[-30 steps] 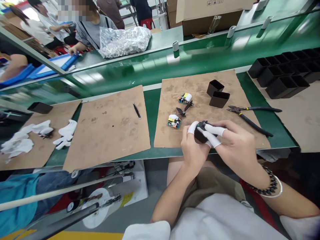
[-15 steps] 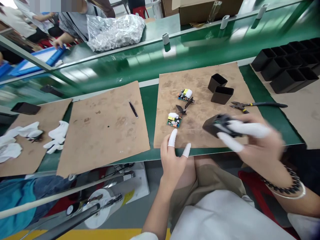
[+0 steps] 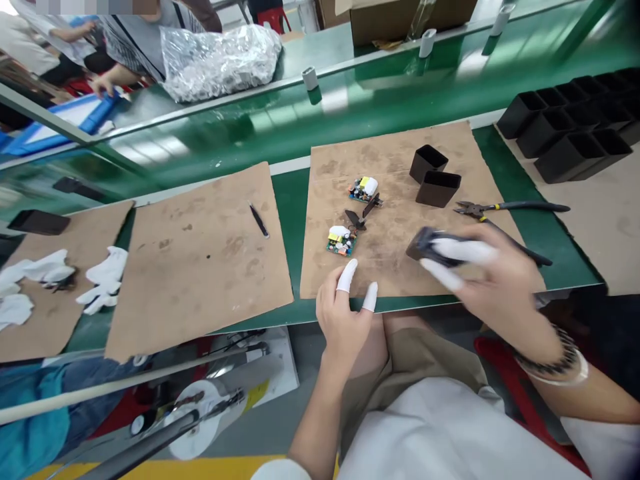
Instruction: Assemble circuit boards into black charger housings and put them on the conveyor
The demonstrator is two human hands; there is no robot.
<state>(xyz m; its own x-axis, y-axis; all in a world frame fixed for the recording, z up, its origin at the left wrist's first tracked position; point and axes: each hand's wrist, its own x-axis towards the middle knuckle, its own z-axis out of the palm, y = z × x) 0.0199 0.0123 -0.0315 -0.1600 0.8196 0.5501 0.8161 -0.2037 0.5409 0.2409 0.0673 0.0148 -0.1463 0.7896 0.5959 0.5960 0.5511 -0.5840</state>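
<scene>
Blurred by motion, my right hand (image 3: 493,280) grips a black plastic case (image 3: 425,245) over the right side of the cardboard mat (image 3: 395,273). White finger cots cover its thumb and index finger. My left hand (image 3: 346,303) rests at the mat's front edge, fingers apart, holding nothing; it also wears white cots. Just beyond it lies a small circuit board (image 3: 342,240) with a white and yellow component. A second circuit board (image 3: 364,189) lies farther back, with black prong parts (image 3: 361,217) wired beside them. Cutting pliers (image 3: 500,210) lie partly behind my right hand.
Two open black cases (image 3: 438,189) stand at the mat's back right. Rows of black cases (image 3: 570,157) fill the far right. Tweezers (image 3: 259,221) lie on the left cardboard (image 3: 200,287). White gloves (image 3: 105,280) lie farther left. Across the green conveyor (image 3: 240,130) sits a person (image 3: 135,40).
My right hand has moved slightly left with the black case, uncovering more of the pliers' handles. My left hand stays nearly still. The whole view has shifted a little.
</scene>
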